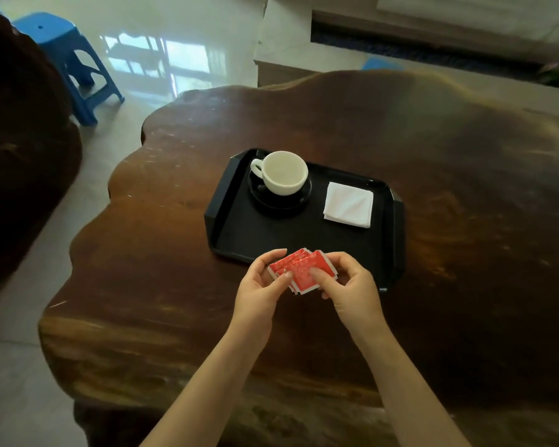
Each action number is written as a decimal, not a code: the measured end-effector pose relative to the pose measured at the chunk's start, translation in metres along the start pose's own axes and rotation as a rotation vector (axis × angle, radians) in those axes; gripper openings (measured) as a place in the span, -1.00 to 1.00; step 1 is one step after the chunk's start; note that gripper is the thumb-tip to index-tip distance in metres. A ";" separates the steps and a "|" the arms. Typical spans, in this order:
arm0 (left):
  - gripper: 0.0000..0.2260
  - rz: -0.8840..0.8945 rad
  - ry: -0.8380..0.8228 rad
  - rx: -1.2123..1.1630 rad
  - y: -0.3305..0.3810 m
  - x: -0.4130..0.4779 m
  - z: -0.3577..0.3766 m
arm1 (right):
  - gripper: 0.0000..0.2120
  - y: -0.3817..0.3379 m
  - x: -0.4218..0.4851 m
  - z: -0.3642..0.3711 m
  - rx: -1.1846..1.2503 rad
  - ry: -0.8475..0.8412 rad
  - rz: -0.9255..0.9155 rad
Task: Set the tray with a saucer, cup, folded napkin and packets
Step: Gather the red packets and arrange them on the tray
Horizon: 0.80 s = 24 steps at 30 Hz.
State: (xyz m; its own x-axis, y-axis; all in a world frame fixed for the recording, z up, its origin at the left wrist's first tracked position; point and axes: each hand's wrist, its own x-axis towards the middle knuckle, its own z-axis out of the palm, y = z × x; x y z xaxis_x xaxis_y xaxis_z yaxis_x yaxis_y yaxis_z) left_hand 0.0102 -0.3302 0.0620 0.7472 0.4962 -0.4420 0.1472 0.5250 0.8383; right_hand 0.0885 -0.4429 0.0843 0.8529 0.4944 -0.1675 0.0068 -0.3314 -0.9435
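A black tray (239, 233) lies on the dark wooden table. On its far left stands a white cup (283, 172) on a black saucer (279, 201). A folded white napkin (349, 204) lies on the tray's far right. Over the tray's near edge both hands hold a small stack of red packets (304, 269). My left hand (262, 285) grips the stack from the left with the thumb on top. My right hand (346, 285) pinches it from the right.
The wooden table (465, 188) has a wavy edge and drops off to the tiled floor on the left. A blue plastic stool (68, 59) stands on the floor at the far left. A dark wooden piece (20, 156) fills the left border.
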 end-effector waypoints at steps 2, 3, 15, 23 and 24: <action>-0.63 -0.031 0.011 0.043 0.003 0.008 0.003 | -0.86 0.000 0.009 -0.001 -0.113 0.053 -0.173; -0.60 -0.076 0.033 0.030 0.005 0.012 0.004 | -0.88 0.002 0.014 -0.002 -0.191 0.093 -0.293; -0.83 -0.276 0.068 0.019 0.019 0.071 0.014 | -0.67 0.049 0.050 -0.001 -0.399 -0.126 -0.334; -0.69 -0.206 0.029 0.301 0.002 0.116 0.032 | -0.79 0.053 0.102 0.001 0.060 -0.084 0.329; -0.69 -0.190 0.053 0.356 -0.001 0.120 0.032 | -0.83 0.056 0.106 0.003 0.065 -0.059 0.335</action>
State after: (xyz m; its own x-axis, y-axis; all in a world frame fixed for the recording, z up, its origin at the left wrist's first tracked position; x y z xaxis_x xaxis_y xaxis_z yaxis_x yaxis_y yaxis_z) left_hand 0.1208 -0.2931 0.0181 0.6516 0.4534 -0.6082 0.5017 0.3438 0.7938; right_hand 0.1775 -0.4068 0.0128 0.7706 0.4130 -0.4854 -0.3034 -0.4320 -0.8493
